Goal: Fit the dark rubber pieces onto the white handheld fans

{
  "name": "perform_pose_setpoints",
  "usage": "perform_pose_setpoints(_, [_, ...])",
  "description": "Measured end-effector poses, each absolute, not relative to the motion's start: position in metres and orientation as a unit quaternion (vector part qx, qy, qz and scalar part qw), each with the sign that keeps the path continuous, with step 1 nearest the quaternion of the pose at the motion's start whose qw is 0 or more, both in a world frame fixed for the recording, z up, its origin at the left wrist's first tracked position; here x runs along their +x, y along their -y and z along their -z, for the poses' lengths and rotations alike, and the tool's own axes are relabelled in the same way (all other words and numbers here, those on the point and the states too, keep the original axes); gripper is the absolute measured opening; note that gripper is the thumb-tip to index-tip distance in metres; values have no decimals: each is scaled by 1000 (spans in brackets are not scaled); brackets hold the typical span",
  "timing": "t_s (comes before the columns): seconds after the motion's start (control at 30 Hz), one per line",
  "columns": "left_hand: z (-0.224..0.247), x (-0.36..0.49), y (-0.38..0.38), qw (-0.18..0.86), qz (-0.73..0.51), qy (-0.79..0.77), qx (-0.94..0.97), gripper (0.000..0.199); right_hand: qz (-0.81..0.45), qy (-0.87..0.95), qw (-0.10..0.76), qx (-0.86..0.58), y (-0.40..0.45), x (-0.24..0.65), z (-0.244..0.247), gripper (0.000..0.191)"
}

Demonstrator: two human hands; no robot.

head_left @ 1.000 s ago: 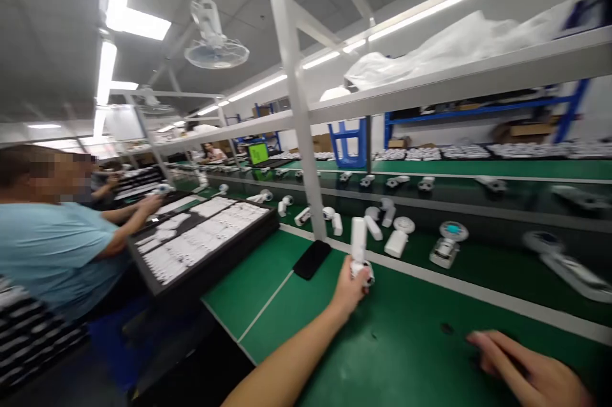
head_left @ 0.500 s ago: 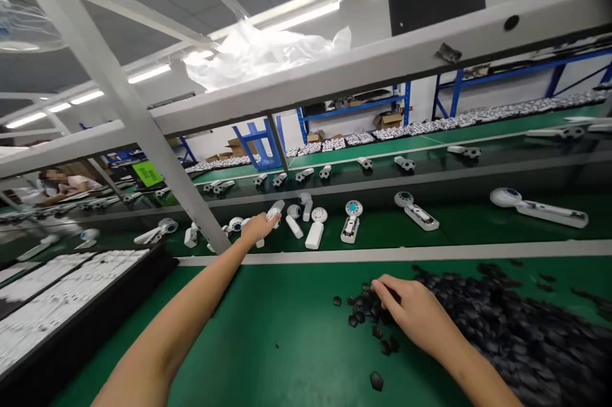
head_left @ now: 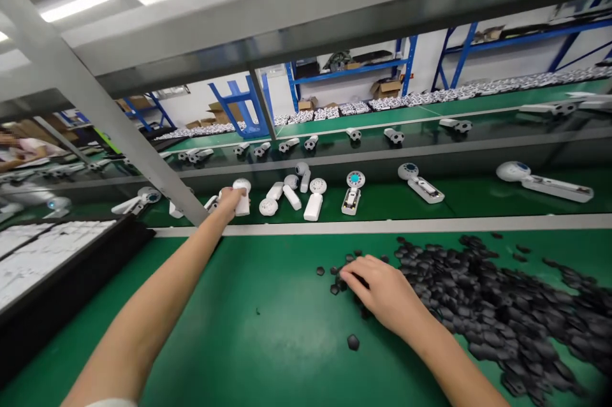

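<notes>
My left hand (head_left: 230, 200) reaches to the belt with its fingers closed on a white handheld device (head_left: 243, 204), which has a round head and a block-like handle. Just right of it lies another white device with its round head (head_left: 268, 207) toward me. My right hand (head_left: 385, 292) is low over the green table, thumb and fingertips pinched at a small black pentagonal piece; the fingers partly hide it. Around those fingertips lie several loose pieces, one black pentagon (head_left: 353, 342) apart from the others. A large heap of black pentagons (head_left: 478, 298) spreads to the right.
More devices lie along the belt, including one with a blue-centred head (head_left: 355, 179) and an uncovered handle. A slanted white post (head_left: 129, 133) stands near my left arm. At left is a black tray (head_left: 95, 266) of white parts. A pale strip (head_left: 430, 226) edges the belt.
My left hand has left one white device and moved left to another. My right hand has shifted a little left among the loose pentagons. The view has tilted downward.
</notes>
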State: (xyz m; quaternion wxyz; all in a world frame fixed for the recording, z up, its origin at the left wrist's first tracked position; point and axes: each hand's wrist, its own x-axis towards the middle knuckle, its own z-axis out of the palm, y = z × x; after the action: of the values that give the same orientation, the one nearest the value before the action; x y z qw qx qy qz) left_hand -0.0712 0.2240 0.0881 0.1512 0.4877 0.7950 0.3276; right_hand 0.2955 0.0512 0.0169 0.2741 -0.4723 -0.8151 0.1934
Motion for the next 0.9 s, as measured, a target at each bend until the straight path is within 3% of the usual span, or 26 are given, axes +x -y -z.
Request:
perform_pose_setpoints(0.2, [-66, -67, -99, 278, -363, -673, 582, 87, -140, 865, 212, -432, -46, 278, -5, 18])
perform_pose_setpoints(0.37, [-46, -65, -36, 173, -95, -642, 741, 71, -152, 872, 180, -430, -46, 276, -3, 20])
perform_pose_setpoints(0.53, [-28, -70, -45, 93, -51, -602, 791, 82, -165, 837, 216, -476, -54, 278, -12, 28])
perform_pose_setpoints(0.73, [-32, -72, -49, 207, -78, -588, 778, 89, -103, 843, 167, -500, -75, 261, -11, 24])
perform_pose_setpoints(0.83, [-47, -60, -49, 331, -158, -569, 736, 96, -81, 859, 134, -488, -82, 250, -11, 23])
perform_pose_setpoints(0.9, [-49, -43, -53, 442, -244, -514, 694, 89, -69, 853, 127, -501, -84, 242, -13, 29])
